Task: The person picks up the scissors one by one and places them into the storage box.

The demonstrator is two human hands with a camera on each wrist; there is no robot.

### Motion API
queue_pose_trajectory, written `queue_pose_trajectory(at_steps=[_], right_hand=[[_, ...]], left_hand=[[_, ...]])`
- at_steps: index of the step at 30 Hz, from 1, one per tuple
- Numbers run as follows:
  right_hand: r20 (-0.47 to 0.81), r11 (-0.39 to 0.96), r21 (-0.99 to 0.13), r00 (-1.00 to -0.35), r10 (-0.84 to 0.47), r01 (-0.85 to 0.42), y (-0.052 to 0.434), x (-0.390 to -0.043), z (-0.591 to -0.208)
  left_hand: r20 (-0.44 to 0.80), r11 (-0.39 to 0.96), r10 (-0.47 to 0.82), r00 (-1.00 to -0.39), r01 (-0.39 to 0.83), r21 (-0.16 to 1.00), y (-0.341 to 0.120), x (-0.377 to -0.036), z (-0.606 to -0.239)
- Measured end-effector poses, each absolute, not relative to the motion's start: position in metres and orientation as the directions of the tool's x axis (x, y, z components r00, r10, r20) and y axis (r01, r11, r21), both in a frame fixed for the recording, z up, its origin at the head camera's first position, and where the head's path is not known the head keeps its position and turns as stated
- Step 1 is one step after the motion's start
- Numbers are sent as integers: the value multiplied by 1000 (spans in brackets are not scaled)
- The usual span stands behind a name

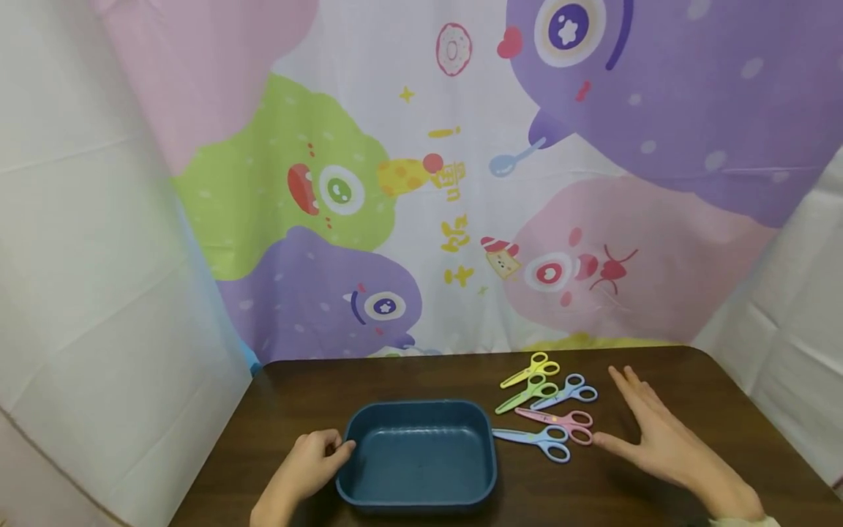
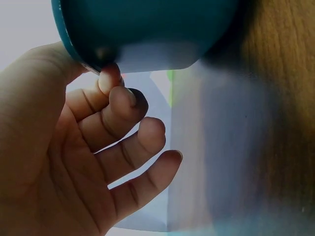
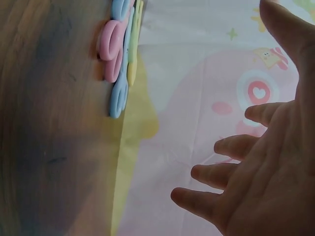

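Observation:
My left hand (image 1: 308, 462) pinches the left rim of a dark teal rectangular tub (image 1: 416, 505), thumb over the edge. In the left wrist view the other fingers curl loosely below the tub's wall (image 2: 147, 29). To the right of the tub lie several children's scissors: yellow scissors (image 1: 525, 373), green scissors (image 1: 520, 397), blue scissors (image 1: 552, 396), pink scissors (image 1: 549, 418) and, nearest me, another blue pair (image 1: 527, 437), its tip close to the tub's rim. My right hand (image 1: 672, 439) hovers just right of them, fingers spread and holding nothing.
The dark wooden table (image 1: 296, 395) has rounded far corners. Behind it hangs a cartoon-printed cloth (image 1: 421, 322), with white cloth (image 1: 85, 256) on the left and more white cloth (image 1: 784, 322) on the right.

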State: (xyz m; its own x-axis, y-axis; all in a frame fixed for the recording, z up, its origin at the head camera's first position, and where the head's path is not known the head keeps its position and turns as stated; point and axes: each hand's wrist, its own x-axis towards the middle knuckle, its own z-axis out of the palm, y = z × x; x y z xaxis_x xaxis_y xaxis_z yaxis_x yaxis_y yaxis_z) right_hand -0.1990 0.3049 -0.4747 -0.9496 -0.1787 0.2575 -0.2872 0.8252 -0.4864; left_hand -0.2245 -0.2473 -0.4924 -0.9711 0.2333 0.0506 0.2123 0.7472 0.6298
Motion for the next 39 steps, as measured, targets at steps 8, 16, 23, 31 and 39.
queue_pose_trajectory(at_steps=[8, 16, 23, 31, 39], right_hand=[[267, 819, -483, -943, -200, -311, 296, -200, -479], [322, 808, -450, -913, -250, -380, 286, -200, -492], [357, 822, -397, -894, -271, -408, 278, -201, -502], [337, 817, -411, -900, -275, -404, 273, -202, -507], [303, 822, -412, -910, -284, -394, 270, -202, -513]], left_hand=[[36, 727, 217, -976, 186, 660, -247, -223, -491], [28, 718, 209, -978, 173, 674, -245, -223, -493], [28, 716, 206, -978, 171, 677, -245, -223, -494], [16, 730, 192, -981, 154, 666, -246, -224, -494], [-16, 737, 210, -978, 147, 660, -247, -226, -494]])
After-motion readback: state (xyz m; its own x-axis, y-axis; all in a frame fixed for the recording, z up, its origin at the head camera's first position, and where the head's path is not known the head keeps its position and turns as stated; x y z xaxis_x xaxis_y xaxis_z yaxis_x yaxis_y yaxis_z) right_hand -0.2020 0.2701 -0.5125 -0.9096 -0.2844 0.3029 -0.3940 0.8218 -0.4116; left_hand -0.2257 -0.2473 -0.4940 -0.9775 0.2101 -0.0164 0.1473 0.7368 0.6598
